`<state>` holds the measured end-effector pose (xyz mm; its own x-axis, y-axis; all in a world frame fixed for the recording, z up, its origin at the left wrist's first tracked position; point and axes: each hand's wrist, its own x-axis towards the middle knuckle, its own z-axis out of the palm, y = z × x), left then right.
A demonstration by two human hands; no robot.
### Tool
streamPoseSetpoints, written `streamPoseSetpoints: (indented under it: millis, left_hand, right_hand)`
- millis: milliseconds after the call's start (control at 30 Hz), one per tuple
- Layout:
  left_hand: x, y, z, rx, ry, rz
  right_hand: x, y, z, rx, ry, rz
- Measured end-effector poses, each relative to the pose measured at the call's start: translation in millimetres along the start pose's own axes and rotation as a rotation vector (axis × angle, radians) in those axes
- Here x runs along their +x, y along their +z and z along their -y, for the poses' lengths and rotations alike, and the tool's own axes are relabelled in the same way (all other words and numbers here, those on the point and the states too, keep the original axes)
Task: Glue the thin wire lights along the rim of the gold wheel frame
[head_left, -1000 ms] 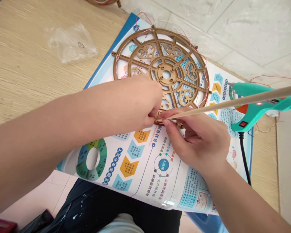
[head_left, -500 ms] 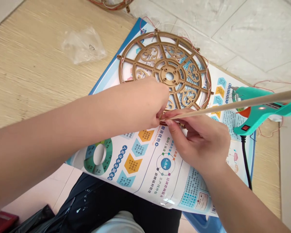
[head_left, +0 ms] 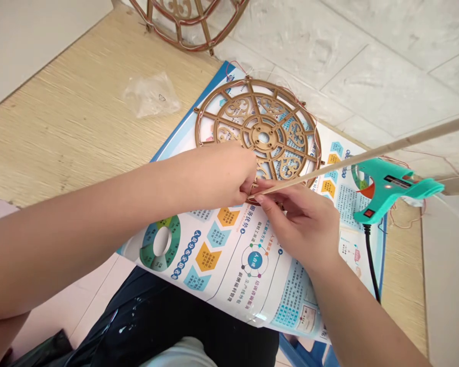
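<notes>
A bronze-coloured openwork wheel frame (head_left: 272, 138) with scroll patterns lies flat on a printed poster (head_left: 229, 275). Thin red and white wire runs along its outer rim. At the wheel's near edge, my left hand (head_left: 233, 173) is closed, fingertips bent down at the rim; what they pinch is hidden. My right hand (head_left: 309, 219) is beside it, thumb and fingers shut on a thin wooden stick (head_left: 367, 153). The stick's tip rests by my left fingertips, and its other end slants up out of view to the right.
Right of the wheel lies a teal glue gun (head_left: 382, 201) with a small light lit and a black cord. Another bronze wheel frame (head_left: 191, 49) is at the top edge. A clear plastic bag (head_left: 151, 97) lies on the wooden tabletop (head_left: 80, 112). A tiled wall stands behind.
The view has shifted, showing more of the second wheel at the top. Both hands stay at the wheel's near rim, and the stick's far end slants higher in the picture.
</notes>
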<state>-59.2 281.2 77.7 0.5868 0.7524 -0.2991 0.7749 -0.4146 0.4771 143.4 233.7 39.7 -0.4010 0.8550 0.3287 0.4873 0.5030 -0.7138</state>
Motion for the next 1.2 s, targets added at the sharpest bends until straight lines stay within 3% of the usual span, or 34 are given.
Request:
streamPoseSetpoints:
  millis: [233,667,833,1033,1200]
  left_hand:
    - [2,-0.1,0,0.021,-0.015,-0.001]
    - [4,3.8,2,0.027,-0.016,-0.005]
    - [2,1.6,-2,0.040,-0.012,-0.006]
    - [-3,-6.9,-10,0.052,-0.024,0.039]
    - [-5,-7.4,-7,0.009,0.006,0.032]
  right_hand:
    - [-2,2,3,-0.122,-0.018,-0.039]
    - [-1,6,6,-0.139,-0.053,-0.073]
    - [-1,4,-1,0.061,0.029,-0.040]
    - [4,3,-2,0.335,0.061,-0.245]
    - [2,-4,4,0.210,-0.010,-0.428]
